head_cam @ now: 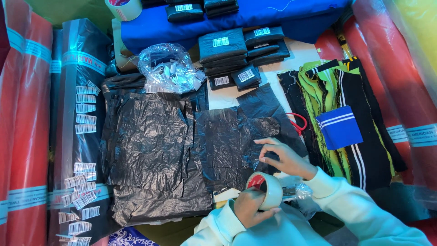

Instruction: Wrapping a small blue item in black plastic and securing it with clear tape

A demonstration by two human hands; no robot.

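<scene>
Black plastic bags [150, 150] cover most of the work surface I look down on, all crinkled and flat. Tall fabric rolls stand at both sides, a red roll [22, 127] on the left and more red ones [400, 77] on the right. A dark roll [79, 91] beside the bags has many small white barcode stickers [85, 109] stuck on it. At the far side I see a blue cloth [236, 16], a stack of packed black bundles [236, 52] and a clear bag of paper scraps [169, 68]. Striped green and black cloth [337, 105] lies to the right, with a folded blue piece [339, 127] on top and red scissors [298, 123] peeking out beside it. My left hand [250, 207] is wrapped around a tape roll [267, 189], near the bottom middle, just in front of the bags. My right hand [284, 157] sits just above the roll, fingers [264, 142] bent, and seems to pinch the loose tape end. Both sleeves are pale mint.
</scene>
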